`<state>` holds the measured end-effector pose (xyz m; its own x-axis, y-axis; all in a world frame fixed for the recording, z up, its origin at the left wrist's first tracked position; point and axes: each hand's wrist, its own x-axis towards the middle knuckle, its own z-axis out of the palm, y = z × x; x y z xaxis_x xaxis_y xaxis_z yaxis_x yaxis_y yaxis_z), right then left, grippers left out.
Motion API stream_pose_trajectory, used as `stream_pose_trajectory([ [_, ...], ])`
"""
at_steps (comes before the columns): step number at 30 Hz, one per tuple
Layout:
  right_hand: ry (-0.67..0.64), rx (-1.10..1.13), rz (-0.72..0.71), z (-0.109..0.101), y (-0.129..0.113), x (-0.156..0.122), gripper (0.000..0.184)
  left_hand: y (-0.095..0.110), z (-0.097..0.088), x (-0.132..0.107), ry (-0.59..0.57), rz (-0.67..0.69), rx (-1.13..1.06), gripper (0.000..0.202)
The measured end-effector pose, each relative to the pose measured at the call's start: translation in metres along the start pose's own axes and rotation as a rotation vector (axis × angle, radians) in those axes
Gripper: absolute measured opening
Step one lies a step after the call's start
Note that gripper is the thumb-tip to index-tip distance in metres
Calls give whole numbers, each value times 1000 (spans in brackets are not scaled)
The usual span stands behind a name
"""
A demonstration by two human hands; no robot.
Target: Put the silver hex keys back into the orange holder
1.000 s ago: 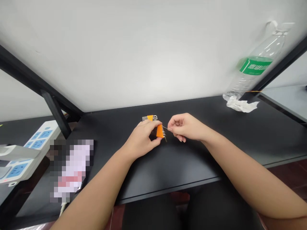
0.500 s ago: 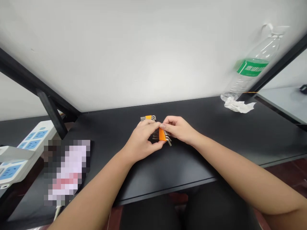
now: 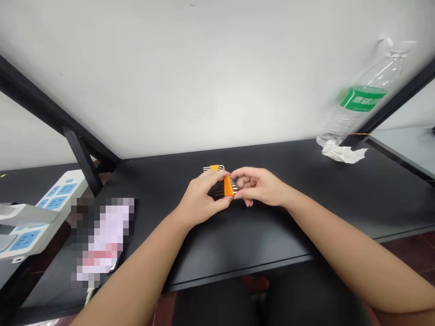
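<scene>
Working remotely, I have an orange plastic holder (image 3: 228, 186) of bent silver metal keys (image 3: 234, 186) over the flat black tabletop (image 3: 238, 240), pinched in my left hand (image 3: 203, 195); right hand (image 3: 260, 186) narrow at the key ends, can't tell whether gripping. Similar orange-banded key set (image 3: 214, 168) just beyond.

Orange hex-key holder (image 3: 228, 186) in the left fingers (image 3: 222, 203), right fingers (image 3: 245, 194) at its metal keys (image 3: 234, 186)

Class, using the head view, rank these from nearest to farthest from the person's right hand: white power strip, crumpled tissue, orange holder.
1. Orange holder: just left of the right hand, at its fingertips.
2. Crumpled tissue: off to the right, farther back.
3. White power strip: at the far left.
</scene>
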<state>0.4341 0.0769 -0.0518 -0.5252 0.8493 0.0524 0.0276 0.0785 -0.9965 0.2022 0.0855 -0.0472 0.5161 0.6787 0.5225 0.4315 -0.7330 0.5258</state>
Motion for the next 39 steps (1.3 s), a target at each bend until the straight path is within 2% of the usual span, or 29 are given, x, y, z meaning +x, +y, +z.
stream_pose_trajectory([
  [7,-75,-25,84,-3,7,5,45,-1,0,0,-60,49,91,37],
  [14,5,-66,82,-3,9,8,46,-7,2,1,-44,30,151,37],
  [20,-34,44,99,5,4,9,35,-6,5,-1,-43,28,93,36],
  [27,91,276,117,20,9,10,50,0,9,-3,-33,-40,-110,36],
  [33,233,167,69,20,11,10,49,0,12,-4,12,-55,-119,42],
  [36,177,204,87,18,11,10,52,-4,13,-5,44,-65,-91,44],
  [39,85,269,153,18,10,9,46,-8,13,-6,55,-78,-96,45],
])
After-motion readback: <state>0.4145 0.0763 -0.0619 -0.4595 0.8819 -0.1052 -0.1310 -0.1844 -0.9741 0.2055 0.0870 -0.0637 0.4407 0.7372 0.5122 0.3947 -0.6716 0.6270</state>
